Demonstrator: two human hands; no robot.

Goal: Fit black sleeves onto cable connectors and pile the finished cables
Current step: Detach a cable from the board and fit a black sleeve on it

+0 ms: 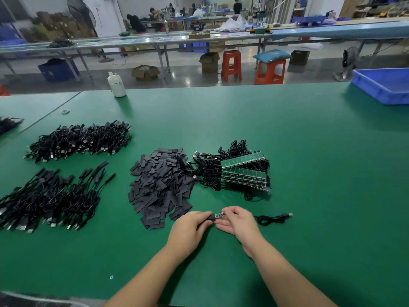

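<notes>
Sliding a black sleeve (211, 218) onto a small green connector board (219, 215) above the green table (309, 165).
Left hand (188, 229) pinches the sleeve; right hand (238, 220) pinches the board, its black cable (273, 218) trailing right, beside loose sleeves (161, 187). No writing legible; factory benches, orange stools (231, 65) behind.

Head-worn view, facing forward and down (wide-angle), close above table (287, 134)

A black sleeve (211, 217) sits partway over a small green connector board (219, 215).
</notes>
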